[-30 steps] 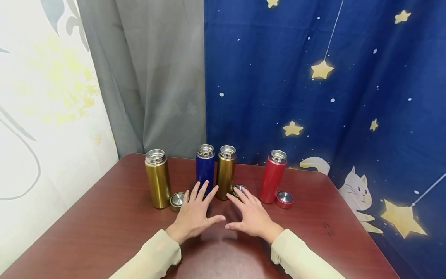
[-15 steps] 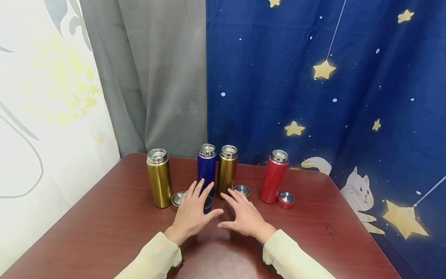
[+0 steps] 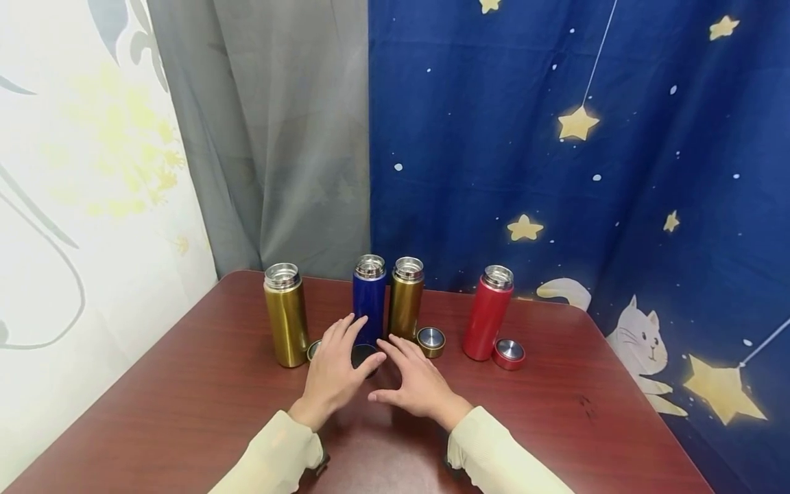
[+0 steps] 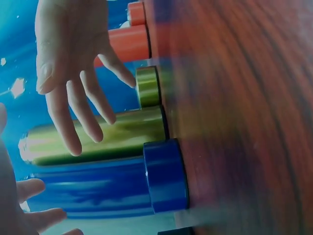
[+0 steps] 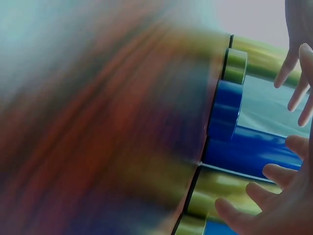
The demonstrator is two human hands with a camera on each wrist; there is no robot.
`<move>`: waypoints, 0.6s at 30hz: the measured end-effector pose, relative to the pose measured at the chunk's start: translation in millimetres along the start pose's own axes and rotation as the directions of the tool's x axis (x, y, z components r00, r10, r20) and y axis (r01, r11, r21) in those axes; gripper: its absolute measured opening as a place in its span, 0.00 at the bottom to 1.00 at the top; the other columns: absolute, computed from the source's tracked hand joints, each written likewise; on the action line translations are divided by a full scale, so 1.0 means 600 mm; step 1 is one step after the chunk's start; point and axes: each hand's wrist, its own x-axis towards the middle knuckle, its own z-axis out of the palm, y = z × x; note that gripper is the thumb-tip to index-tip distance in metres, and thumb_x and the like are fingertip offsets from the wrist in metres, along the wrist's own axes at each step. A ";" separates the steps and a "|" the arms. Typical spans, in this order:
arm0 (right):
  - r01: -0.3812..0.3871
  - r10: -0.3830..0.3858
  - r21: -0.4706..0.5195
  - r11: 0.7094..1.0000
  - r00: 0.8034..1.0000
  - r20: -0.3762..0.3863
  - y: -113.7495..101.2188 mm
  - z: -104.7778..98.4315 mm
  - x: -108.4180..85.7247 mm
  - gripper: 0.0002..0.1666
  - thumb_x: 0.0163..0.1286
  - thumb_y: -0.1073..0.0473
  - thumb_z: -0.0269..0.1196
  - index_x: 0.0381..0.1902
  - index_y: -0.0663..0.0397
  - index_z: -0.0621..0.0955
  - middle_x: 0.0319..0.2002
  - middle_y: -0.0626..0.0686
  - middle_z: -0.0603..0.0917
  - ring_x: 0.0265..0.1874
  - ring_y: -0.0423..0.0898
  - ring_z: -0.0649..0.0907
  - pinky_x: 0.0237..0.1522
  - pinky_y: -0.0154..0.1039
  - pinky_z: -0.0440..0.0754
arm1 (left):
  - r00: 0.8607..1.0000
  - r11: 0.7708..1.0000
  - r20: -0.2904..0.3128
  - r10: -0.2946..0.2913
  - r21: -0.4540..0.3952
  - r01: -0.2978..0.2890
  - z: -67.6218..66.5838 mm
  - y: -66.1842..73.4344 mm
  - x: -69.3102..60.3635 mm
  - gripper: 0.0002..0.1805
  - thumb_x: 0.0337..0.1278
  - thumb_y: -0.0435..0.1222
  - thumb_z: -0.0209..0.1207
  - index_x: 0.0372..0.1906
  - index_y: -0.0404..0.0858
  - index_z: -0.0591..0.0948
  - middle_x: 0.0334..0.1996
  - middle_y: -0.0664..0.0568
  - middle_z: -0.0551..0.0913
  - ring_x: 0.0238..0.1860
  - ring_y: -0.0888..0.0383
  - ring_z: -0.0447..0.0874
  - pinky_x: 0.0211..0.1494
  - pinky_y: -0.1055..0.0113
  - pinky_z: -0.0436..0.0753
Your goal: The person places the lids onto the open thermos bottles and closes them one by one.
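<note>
My left hand point(image 3: 333, 374) and right hand point(image 3: 420, 384) hover over the table with fingers spread and nothing held. Between them, a blue bottle lid point(image 4: 166, 176) sits on the table, partly hidden by the left hand in the head view. Directly behind that lid stands an uncapped blue thermos bottle point(image 3: 369, 302). A gold bottle point(image 3: 404, 309) is just to its right, its gold lid point(image 3: 431, 341) near the right fingertips. Another gold bottle point(image 3: 286, 322) stands left of my left hand, which mostly covers that bottle's lid point(image 3: 313, 349).
Farther right stands an uncapped red bottle point(image 3: 487, 315), with a red lid point(image 3: 509, 354) beside it. The dark red wooden table point(image 3: 160, 412) ends at a grey curtain point(image 3: 290, 137) and a blue star-patterned curtain point(image 3: 469, 137). A white patterned cloth point(image 3: 92, 274) hangs at left.
Both hands have shifted left, the right one more. The middle gold lid, partly covered by the right fingers before, now shows fully. The head view has turned slightly left.
</note>
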 end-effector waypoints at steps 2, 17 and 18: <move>0.004 -0.004 0.020 1.000 1.000 -0.015 -0.005 0.003 0.002 0.55 0.53 0.27 0.66 0.74 0.40 0.64 0.72 0.53 0.63 0.70 0.53 0.61 0.62 0.59 0.67 | 1.000 1.000 -0.020 -0.015 -0.016 0.015 -0.003 -0.002 0.000 0.39 0.57 0.63 0.57 0.68 0.46 0.72 0.67 0.44 0.70 0.67 0.44 0.65 0.60 0.38 0.69; 0.096 -0.087 0.183 0.978 0.995 -0.054 -0.033 0.023 0.029 0.53 0.54 0.36 0.72 0.74 0.43 0.64 0.71 0.55 0.64 0.70 0.50 0.63 0.65 0.54 0.66 | 0.959 0.986 -0.256 -0.123 -0.145 0.088 -0.020 -0.019 -0.007 0.25 0.57 0.53 0.62 0.56 0.44 0.81 0.52 0.50 0.82 0.52 0.47 0.79 0.51 0.49 0.76; 0.098 -0.090 0.194 0.976 0.995 -0.050 -0.035 0.025 0.032 0.53 0.54 0.36 0.72 0.74 0.43 0.63 0.72 0.55 0.64 0.70 0.50 0.62 0.65 0.54 0.65 | 0.952 0.983 -0.274 -0.135 -0.159 0.094 -0.022 -0.020 -0.007 0.25 0.57 0.53 0.63 0.55 0.43 0.82 0.50 0.50 0.83 0.50 0.47 0.80 0.49 0.49 0.76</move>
